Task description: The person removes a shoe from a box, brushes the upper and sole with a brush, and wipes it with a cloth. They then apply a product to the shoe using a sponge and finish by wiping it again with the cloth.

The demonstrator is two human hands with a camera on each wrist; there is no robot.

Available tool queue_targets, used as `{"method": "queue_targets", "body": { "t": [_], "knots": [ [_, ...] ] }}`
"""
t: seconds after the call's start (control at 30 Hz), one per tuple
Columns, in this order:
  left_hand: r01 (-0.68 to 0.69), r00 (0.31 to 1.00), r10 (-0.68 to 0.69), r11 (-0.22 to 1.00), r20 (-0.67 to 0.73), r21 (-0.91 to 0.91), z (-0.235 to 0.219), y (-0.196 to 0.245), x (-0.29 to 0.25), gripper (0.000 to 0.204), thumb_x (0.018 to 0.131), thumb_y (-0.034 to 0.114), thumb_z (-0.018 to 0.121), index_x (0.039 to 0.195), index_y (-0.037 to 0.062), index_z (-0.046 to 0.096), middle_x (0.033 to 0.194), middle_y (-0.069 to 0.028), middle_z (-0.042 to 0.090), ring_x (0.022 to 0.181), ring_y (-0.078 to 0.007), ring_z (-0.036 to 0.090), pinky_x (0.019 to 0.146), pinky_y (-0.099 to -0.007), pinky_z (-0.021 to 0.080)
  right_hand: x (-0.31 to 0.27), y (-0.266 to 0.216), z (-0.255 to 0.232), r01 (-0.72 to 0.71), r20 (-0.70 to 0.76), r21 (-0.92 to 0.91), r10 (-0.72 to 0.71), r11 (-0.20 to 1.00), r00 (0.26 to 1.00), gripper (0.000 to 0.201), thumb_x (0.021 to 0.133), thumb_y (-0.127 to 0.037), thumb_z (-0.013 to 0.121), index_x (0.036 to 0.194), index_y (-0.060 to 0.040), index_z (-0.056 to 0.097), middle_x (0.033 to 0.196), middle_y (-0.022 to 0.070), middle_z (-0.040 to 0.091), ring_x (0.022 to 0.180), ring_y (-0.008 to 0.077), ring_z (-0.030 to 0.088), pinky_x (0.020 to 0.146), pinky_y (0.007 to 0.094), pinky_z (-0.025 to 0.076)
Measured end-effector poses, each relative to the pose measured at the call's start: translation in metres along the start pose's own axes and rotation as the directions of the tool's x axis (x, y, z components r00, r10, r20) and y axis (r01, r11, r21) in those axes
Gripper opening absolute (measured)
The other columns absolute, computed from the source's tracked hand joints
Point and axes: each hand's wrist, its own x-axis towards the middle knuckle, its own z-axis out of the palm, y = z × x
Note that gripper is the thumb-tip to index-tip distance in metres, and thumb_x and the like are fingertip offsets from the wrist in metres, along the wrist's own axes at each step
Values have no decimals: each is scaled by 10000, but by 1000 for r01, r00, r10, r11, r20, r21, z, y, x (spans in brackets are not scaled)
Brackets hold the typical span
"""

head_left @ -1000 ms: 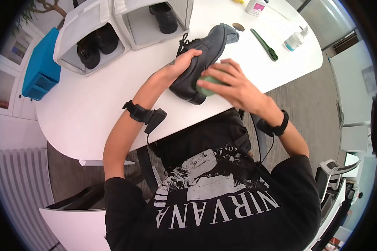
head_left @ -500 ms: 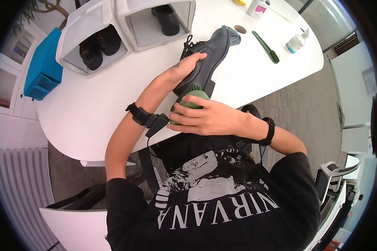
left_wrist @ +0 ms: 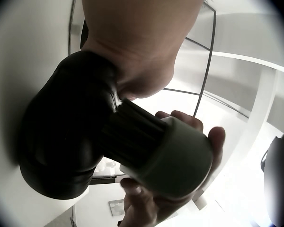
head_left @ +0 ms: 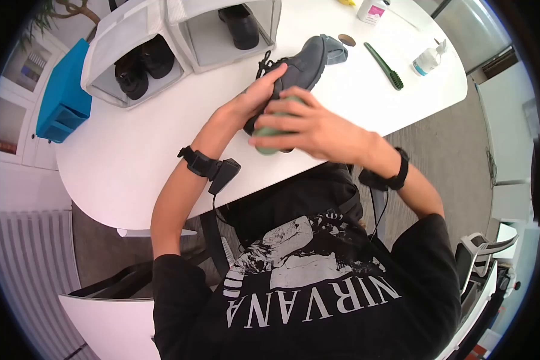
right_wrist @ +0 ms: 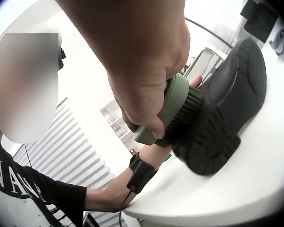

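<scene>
A black lace-up leather shoe [head_left: 311, 63] lies tilted over the white table, its treaded sole [right_wrist: 217, 137] showing in the right wrist view. My left hand [head_left: 259, 96] holds it by the upper, thumb along the side, the other fingers hidden. In my right hand [head_left: 327, 131] I grip a green shoe brush [head_left: 269, 143] by its rounded back, blurred in the head view. Its dark bristles [left_wrist: 135, 130] meet the heel end of the shoe in the left wrist view. The right wrist view shows the brush body [right_wrist: 175, 101] between thumb and palm.
Two white shoe boxes [head_left: 177, 45] with black shoes [head_left: 143, 67] stand at the back left, beside a blue organizer [head_left: 66, 96]. To the right lie a grey-blue cloth [head_left: 337, 51], a long green brush [head_left: 383, 65], a round brown disc [head_left: 346, 39], a pump bottle [head_left: 427, 61] and a white bottle [head_left: 372, 11].
The brush swept down past the heel toward my body, then back up onto the shoe's heel side with my right hand. My left hand keeps hold of the shoe, which has tilted slightly.
</scene>
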Motion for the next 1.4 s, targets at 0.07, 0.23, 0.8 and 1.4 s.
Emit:
{"method": "queue_targets", "body": {
  "t": [0.07, 0.23, 0.8, 1.4],
  "knots": [
    [-83, 992, 93, 990, -86, 111, 3, 0, -8, 761, 1091, 662, 466, 1507, 30, 544, 1378, -130, 674, 1208, -148, 683, 957, -321, 598, -2, 30, -7, -3, -70, -225, -13, 974, 997, 830, 743, 81, 712, 1514, -215, 634, 1494, 50, 599, 1382, 327, 516, 1251, 553, 362],
    [-25, 995, 21, 999, 94, 45, 7, 5, -1, 790, 1136, 661, 283, 1648, 65, 369, 1585, -138, 529, 1412, -180, 556, 1225, -357, 425, -32, 104, -32, -378, -227, -5, 367, 926, 902, 640, 901, -54, 756, 1507, -223, 636, 1487, 48, 618, 1344, 321, 539, 1203, 512, 415],
    [-87, 995, 86, 996, -49, -8, -2, -9, 19, 578, 1094, 485, 621, 1405, -2, 606, 1212, -71, 732, 1012, -144, 731, 919, -322, 614, -25, 145, -7, -595, -410, -100, 511, 798, 755, 556, 1077, -289, 617, 1614, -185, 513, 1391, 184, 647, 1229, 387, 593, 1079, 509, 474],
    [35, 972, 229, 65, -49, 997, -24, 39, -17, 724, 914, 645, 751, 797, -67, 688, 648, -121, 590, 636, -232, 548, 674, -396, 501, -15, 69, 29, -727, -241, -101, 693, 679, 680, 424, 1010, -252, 619, 1399, -106, 701, 1019, 203, 709, 1034, 371, 672, 950, 480, 536]
  ]
}}
